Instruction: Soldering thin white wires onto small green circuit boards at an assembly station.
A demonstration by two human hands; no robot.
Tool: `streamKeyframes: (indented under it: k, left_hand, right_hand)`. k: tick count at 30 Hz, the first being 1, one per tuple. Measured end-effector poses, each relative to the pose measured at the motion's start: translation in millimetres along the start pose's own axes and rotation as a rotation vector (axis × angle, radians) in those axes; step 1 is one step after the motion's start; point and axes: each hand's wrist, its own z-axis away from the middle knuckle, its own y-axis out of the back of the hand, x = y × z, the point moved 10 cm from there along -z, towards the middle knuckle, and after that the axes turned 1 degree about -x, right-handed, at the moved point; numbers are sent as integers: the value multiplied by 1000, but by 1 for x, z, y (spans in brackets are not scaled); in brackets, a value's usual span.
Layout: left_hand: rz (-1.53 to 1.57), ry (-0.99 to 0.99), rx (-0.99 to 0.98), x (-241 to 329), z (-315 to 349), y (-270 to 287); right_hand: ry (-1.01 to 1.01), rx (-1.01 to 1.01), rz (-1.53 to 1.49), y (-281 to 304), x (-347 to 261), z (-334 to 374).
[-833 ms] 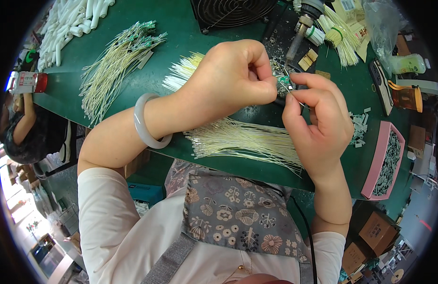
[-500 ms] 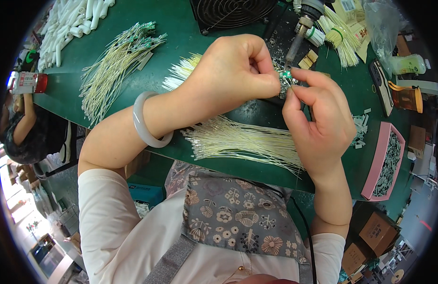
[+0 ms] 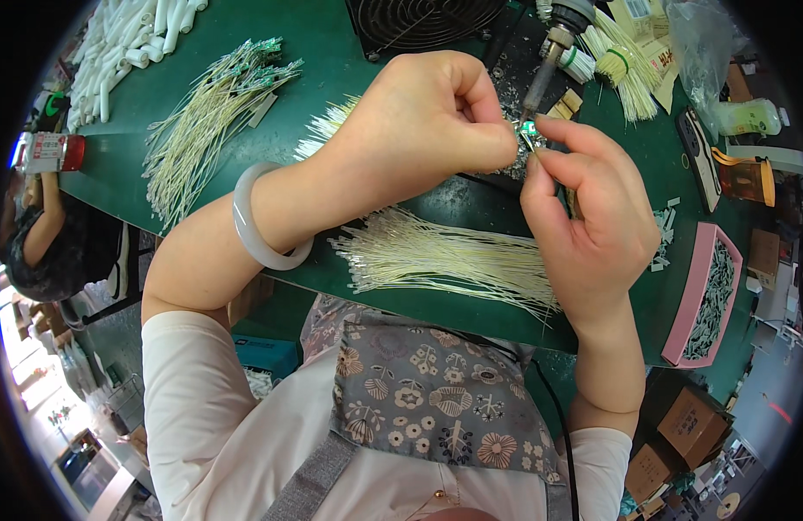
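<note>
A small green circuit board sits at the fingertips of my two hands, right by the tip of a soldering iron. My left hand is closed in a pinch at the board's left side, though its fingertips are partly hidden. Thumb and forefinger of my right hand are closed on a thin wire that runs up to the board. Below the hands lies a bundle of pale yellow and white wires. More white-ended wires show behind my left wrist.
Finished-looking wires with green boards lie at the left, near white tubes. A black fan stands at the back. On the right are a phone, a pink tray of small grey pieces and a plastic bag.
Both hands have shifted slightly away from me, bringing the board up closer to the iron's tip. My left forearm and bangle have moved a little to the left.
</note>
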Motion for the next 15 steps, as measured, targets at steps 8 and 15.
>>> streamKeyframes:
  k: [8, 15]
  left_hand:
    - [-31, -14, -6, 3, -1, -1]
    - [-178, -6, 5, 0, 2, 1]
  right_hand:
    - [16, -10, 9, -1, 1, -2]
    - [-205, -104, -132, 6, 24, 2]
